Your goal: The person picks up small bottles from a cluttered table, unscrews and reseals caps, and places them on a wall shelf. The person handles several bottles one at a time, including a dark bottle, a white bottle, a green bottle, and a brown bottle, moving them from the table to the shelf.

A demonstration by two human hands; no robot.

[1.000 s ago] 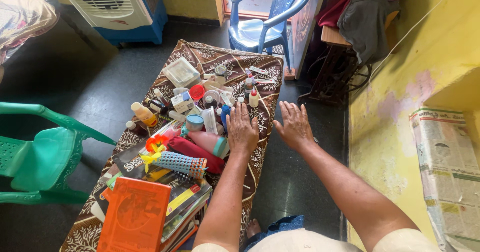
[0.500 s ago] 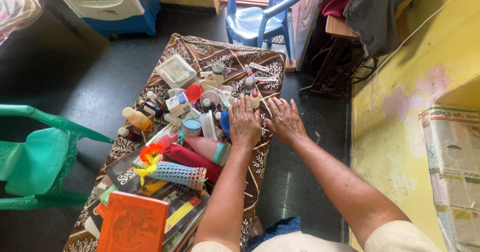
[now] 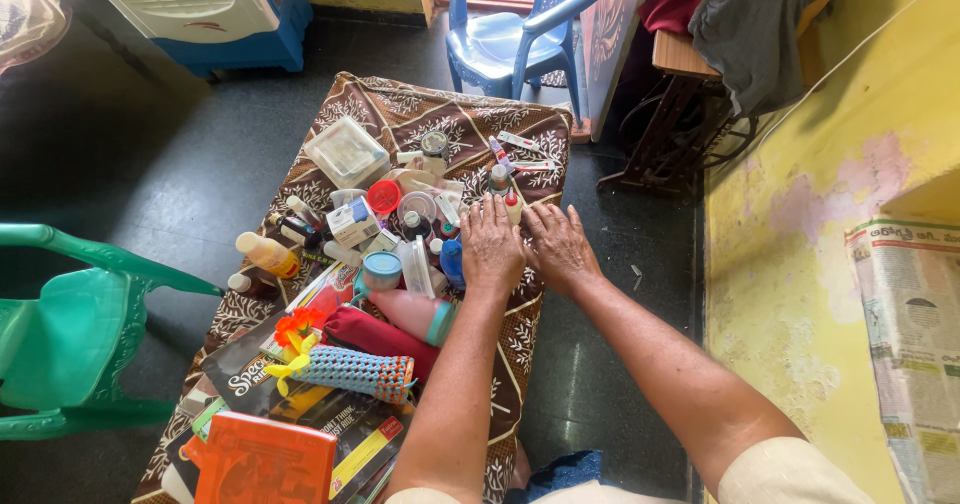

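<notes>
Hands, two of them, lie flat and side by side on the brown patterned cloth [image 3: 520,334] of the low table. Both the left hand [image 3: 491,249] and the right hand [image 3: 558,247] have their fingers spread open and hold nothing. One small white bottle with a red cap [image 3: 513,206] stands upright just past the fingertips, cap pointing up. One blue bottle [image 3: 452,262] lies just beside the left hand. One pink bottle [image 3: 412,311] lies on its side, its long way running left to right. Two plastic chairs stand near: one green [image 3: 70,334], one blue [image 3: 515,34].
</notes>
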